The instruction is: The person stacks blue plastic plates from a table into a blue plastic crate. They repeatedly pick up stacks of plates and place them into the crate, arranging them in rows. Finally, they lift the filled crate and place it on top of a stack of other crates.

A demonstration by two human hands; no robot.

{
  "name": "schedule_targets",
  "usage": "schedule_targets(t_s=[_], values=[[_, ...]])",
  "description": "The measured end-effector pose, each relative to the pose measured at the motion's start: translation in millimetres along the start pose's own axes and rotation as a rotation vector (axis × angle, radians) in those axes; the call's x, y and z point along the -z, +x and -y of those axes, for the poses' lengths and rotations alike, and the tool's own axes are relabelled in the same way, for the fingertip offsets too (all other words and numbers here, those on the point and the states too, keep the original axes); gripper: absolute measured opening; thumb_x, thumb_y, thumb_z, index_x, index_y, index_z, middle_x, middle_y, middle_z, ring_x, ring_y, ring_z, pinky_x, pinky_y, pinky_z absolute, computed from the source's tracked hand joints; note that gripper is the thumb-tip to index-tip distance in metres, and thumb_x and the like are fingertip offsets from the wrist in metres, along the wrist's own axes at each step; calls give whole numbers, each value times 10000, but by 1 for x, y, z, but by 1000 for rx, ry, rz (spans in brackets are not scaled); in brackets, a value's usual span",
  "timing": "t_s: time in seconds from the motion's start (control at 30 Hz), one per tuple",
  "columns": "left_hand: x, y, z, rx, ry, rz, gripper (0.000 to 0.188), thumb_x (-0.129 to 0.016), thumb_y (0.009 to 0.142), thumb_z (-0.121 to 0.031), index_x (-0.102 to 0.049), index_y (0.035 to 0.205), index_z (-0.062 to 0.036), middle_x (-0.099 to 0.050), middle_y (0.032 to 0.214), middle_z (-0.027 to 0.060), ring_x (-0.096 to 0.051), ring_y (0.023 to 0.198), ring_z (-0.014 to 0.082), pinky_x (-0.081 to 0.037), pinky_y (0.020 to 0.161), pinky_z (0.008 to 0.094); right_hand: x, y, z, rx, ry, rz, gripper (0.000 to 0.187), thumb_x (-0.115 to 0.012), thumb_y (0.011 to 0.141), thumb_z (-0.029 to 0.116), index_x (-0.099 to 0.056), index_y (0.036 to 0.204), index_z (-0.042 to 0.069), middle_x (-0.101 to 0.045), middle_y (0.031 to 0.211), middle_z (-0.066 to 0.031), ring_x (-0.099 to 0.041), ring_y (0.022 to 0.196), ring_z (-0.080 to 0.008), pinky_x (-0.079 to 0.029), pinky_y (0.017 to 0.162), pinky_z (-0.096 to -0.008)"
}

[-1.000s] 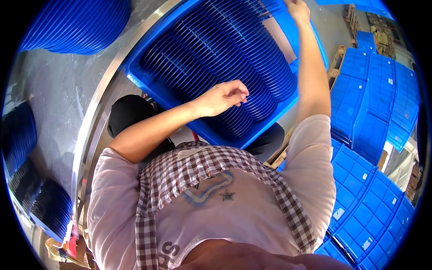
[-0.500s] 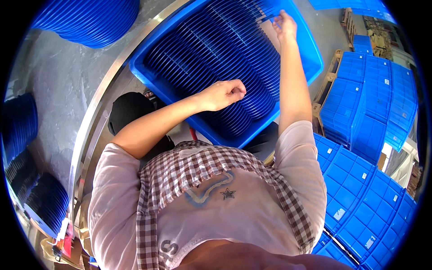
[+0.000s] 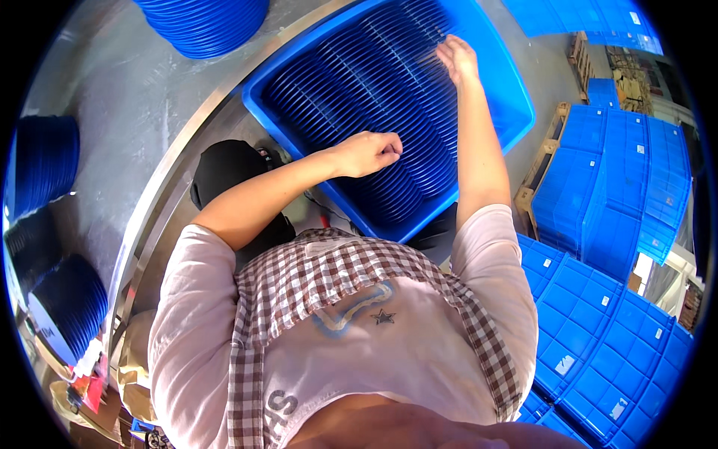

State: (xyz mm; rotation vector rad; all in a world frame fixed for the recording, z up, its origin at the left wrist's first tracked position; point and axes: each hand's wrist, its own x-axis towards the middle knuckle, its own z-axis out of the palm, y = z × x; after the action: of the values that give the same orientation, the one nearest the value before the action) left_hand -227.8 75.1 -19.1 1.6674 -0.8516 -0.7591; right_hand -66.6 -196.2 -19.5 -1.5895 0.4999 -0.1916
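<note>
A large blue plastic tub (image 3: pixel 516 112) stands in front of me, filled with long rows of thin blue discs (image 3: pixel 359 82) set on edge, close together. My left hand (image 3: pixel 370 154) is over the near part of the rows, its fingers loosely curled with nothing visible in them. Toward the tub's far right side, my right hand (image 3: pixel 458 60) has its fingers stretched out and its fingertips beside the edges of the discs. Whether those fingertips touch a disc is too small to tell.
A grey metal-edged table (image 3: pixel 112 142) curves along my left, with a blue disc stack (image 3: pixel 206 26) at its far end. More disc stacks (image 3: pixel 67 307) stand at the left rim. Blue crates (image 3: pixel 568 314) fill the right, some on a wooden pallet (image 3: pixel 550 146).
My right hand has shifted slightly nearer and left, its fingers straighter. A pale patch beside it among the discs no longer shows. The left hand keeps its pose; the whole view has shifted.
</note>
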Motion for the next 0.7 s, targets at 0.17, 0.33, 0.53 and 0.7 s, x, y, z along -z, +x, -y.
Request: schedule_targets(t_s=[0.17,0.33,0.53,0.7], values=[[17,-51,-14,43,-131,-174,181,-530,927,-134,-551,1084,-47,-636,920,67,-610,895,149,-487,783,298,-26,-43,24,18,32,180,351,-538,900,74,-488,1222,-55,-563,1150,-198,-619,996,-317,-544,826,-377],[21,-184,-31,-75,-441,-602,187,-498,964,-148,-545,1085,-14,-615,978,62,-587,928,136,-467,849,287,-56,-110,24,-30,197,460,326,-533,911,98,-515,1218,-9,-601,1110,-183,-619,1009,-281,-531,854,-365],[13,-359,-29,91,-161,-1517,152,-482,959,-115,-574,1049,-33,-636,971,58,-596,882,125,-473,784,265,-181,-222,33,-123,128,934,276,-523,939,133,-540,1189,17,-623,1040,-117,-619,936,-188,-521,828,-321],[-12,-521,2,222,245,-2264,197,-508,951,-190,-542,1070,-37,-572,956,31,-545,872,115,-447,801,250,-283,-324,30,-168,-14,1323,267,-523,945,181,-553,1158,24,-612,1032,-94,-603,914,-169,-497,813,-295]])
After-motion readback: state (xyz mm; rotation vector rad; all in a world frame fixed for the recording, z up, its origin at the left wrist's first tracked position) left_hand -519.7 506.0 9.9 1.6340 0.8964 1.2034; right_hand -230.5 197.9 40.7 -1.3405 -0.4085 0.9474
